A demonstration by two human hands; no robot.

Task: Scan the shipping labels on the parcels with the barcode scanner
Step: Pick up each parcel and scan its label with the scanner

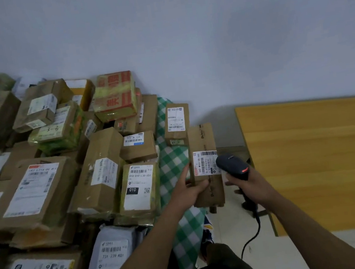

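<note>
- I see the parcel [202, 140] held up over the gap between the pile [64, 171] and the table [311, 162], long axis pointing away from me, label [206, 163] facing up.
- The scanner [232, 166] sits just right of the label, nose aimed left at it.
- Left hand [190, 189] grips the parcel's near left edge.
- Right hand [246, 184] is wrapped round the scanner handle.

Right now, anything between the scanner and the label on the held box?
Nothing. In the head view the scanner, gripped by the right hand, sits right beside the label on the box the left hand holds; the stretch is bare.
</note>
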